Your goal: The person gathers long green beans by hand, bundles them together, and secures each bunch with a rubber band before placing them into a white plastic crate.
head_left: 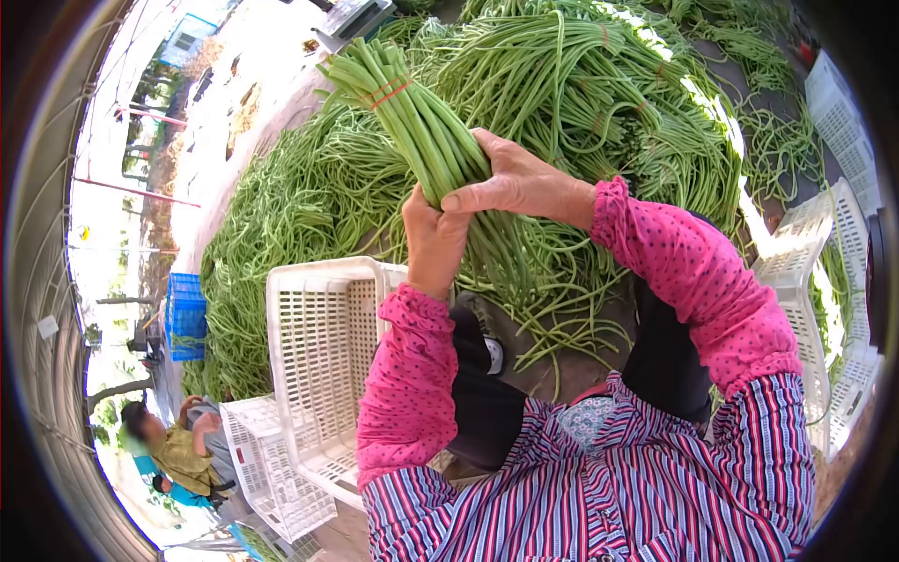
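Observation:
A bundle of long green beans [417,131] is held up in front of me, slanting from upper left to lower right. An orange-red rubber band [387,92] circles it near the upper end. My left hand [434,234] is closed around the bundle's lower part. From the right, my right hand [524,180] grips the same bundle, its thumb lying across the beans close to my left hand. The loose tails of the beans hang below both hands. Behind lies a large heap of long beans [309,197].
Banded bean bundles [534,56] lie on the heap's far side. A white plastic crate [323,375] stands by my left arm, another crate [272,459] beside it. More white crates [796,272] are at right. A blue crate [185,317] and a seated person [183,454] are at left.

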Action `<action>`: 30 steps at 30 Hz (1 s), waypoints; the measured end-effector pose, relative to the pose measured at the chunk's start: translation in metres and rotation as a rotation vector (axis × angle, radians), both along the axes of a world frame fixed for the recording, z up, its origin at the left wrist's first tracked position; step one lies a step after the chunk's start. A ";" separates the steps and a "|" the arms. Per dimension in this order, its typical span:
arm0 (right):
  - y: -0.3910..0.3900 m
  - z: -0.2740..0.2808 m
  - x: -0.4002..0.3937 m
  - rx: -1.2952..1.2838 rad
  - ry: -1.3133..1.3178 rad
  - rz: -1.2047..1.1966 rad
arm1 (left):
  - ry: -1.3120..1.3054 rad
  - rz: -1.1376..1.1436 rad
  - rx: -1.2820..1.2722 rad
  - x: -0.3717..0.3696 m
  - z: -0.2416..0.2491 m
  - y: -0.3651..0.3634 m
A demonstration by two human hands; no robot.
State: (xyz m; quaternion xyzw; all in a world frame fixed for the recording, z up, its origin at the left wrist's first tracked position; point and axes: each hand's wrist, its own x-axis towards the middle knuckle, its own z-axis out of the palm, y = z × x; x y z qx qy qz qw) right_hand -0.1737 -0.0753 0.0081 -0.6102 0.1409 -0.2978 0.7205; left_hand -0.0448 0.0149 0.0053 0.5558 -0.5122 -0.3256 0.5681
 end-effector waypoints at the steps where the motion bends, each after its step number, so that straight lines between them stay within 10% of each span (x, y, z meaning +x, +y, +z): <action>1: 0.000 -0.005 0.003 0.004 0.002 0.001 | 0.002 0.001 0.004 0.000 -0.004 -0.002; 11: -0.001 -0.006 -0.006 0.071 0.028 -0.087 | -0.608 0.064 -0.087 -0.006 0.003 0.002; 16: -0.009 0.010 -0.008 0.173 0.021 -0.115 | 0.134 -0.023 0.068 0.004 0.003 -0.009; 30: -0.009 0.035 -0.019 0.166 -0.165 -0.069 | 0.507 -0.359 0.241 -0.023 0.007 -0.005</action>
